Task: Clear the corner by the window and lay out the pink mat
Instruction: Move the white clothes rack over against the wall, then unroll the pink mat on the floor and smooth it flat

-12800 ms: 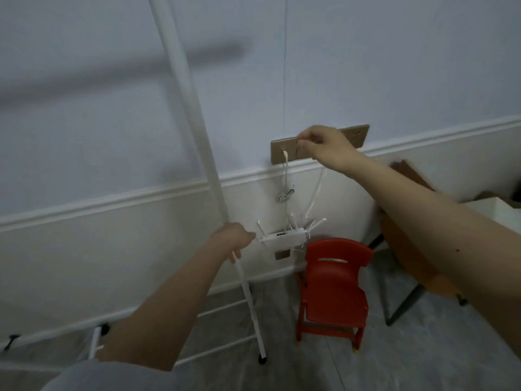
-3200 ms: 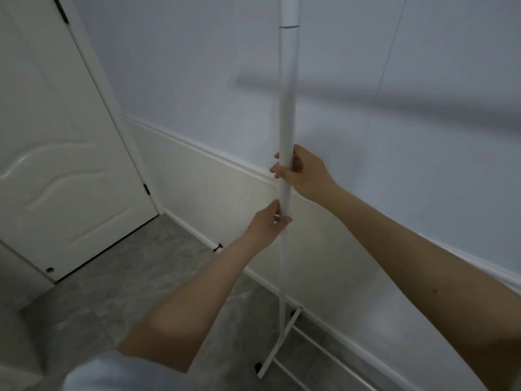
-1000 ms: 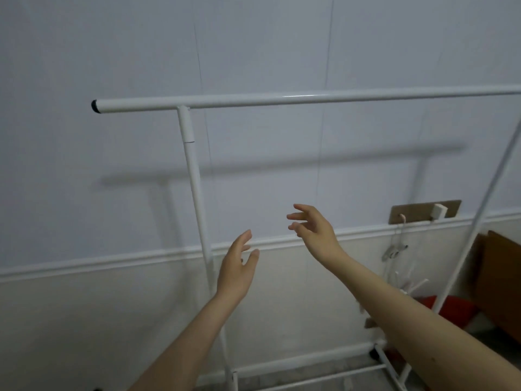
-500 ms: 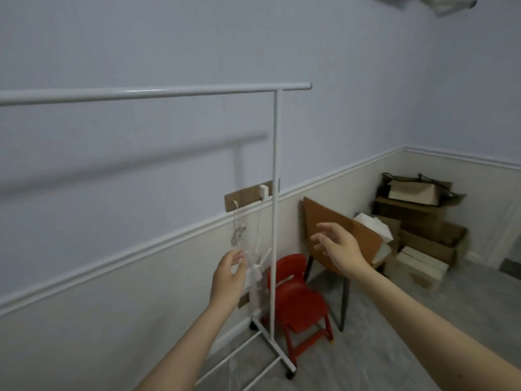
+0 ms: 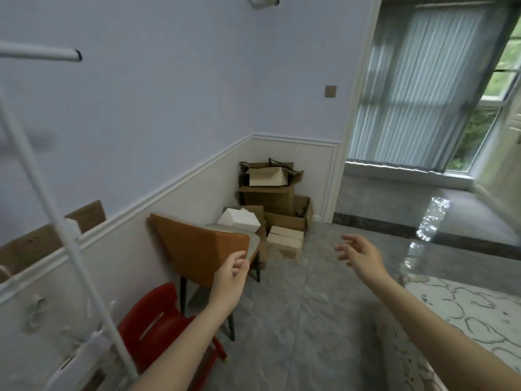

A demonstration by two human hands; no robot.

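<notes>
Now the person is facing the cluttered corner, left hand and right hand hanging empty, fingers loosely apart; next, probably gripping the orange chair.

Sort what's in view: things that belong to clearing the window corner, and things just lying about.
Belongs to the job:
- stacked cardboard boxes in the corner
- orange-backed chair
- red plastic chair
- left hand and right hand, both holding nothing

Just lying about:
- white clothes rack
- wall switch plate
- window blinds
</notes>
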